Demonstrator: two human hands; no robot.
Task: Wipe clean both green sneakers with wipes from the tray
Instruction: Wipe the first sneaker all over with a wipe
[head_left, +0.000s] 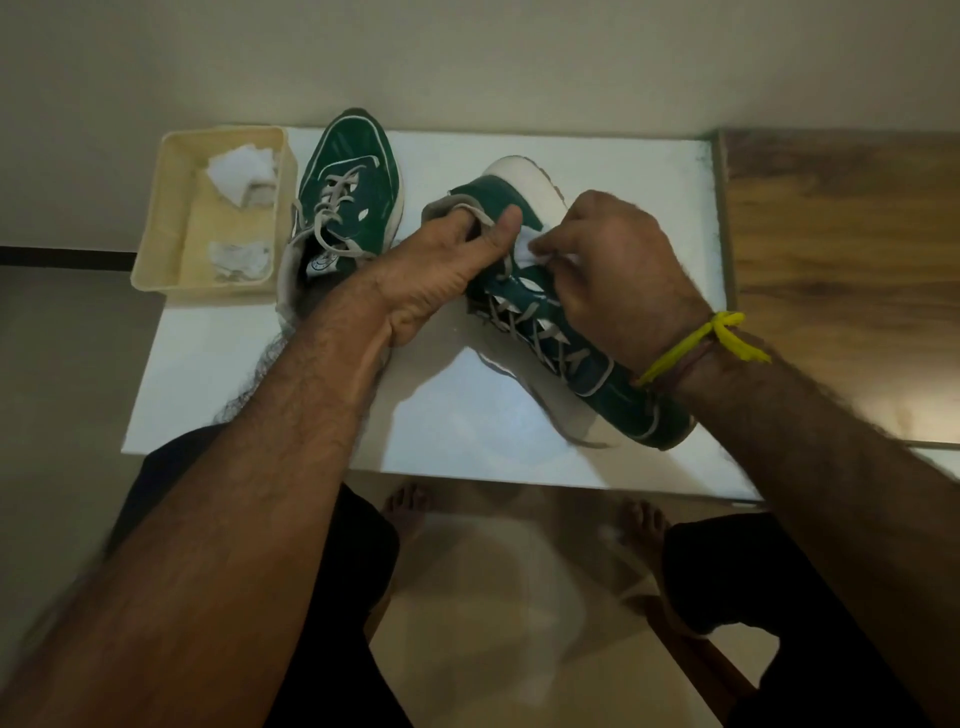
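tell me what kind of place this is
Probably a room in a home, not a workshop: a low white table against a plain wall, a glossy tiled floor with the person's bare feet on it, and a wooden surface beside the table.

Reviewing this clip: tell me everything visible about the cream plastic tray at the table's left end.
The cream plastic tray is rectangular and open-topped, with raised walls that look like thin moulded plastic. It sits upright at the far-left corner of the white table, partly overhanging its edge, beside the unheld green sneaker. Inside lie a crumpled white wipe at the far end and a greyer crumpled wipe at the near end. Neither hand touches it.
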